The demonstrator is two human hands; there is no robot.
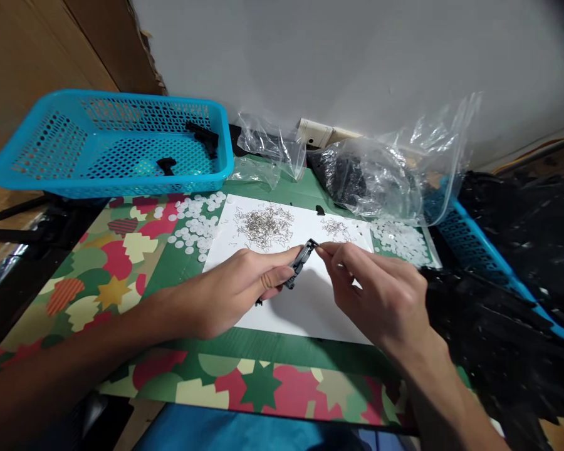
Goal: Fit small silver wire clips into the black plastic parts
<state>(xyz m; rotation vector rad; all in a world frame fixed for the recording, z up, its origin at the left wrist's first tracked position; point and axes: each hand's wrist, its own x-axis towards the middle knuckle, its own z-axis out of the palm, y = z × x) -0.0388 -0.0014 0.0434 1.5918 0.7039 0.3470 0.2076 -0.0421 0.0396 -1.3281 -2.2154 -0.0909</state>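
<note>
Above the white sheet [272, 316], the black plastic part [302, 263] slants lengthwise from near left to far right. The left hand [242, 282] grips it; the right hand [380, 285], fingertips pinched together, meets its far end.

We held a small, narrow black part [302, 262] in the air, tilted, its far end leaning right, its uneven surface showing.

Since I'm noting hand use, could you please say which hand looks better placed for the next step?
Probably the right hand: its fingertips are at the far end of the dark part, whose body the left hand grips.
</note>
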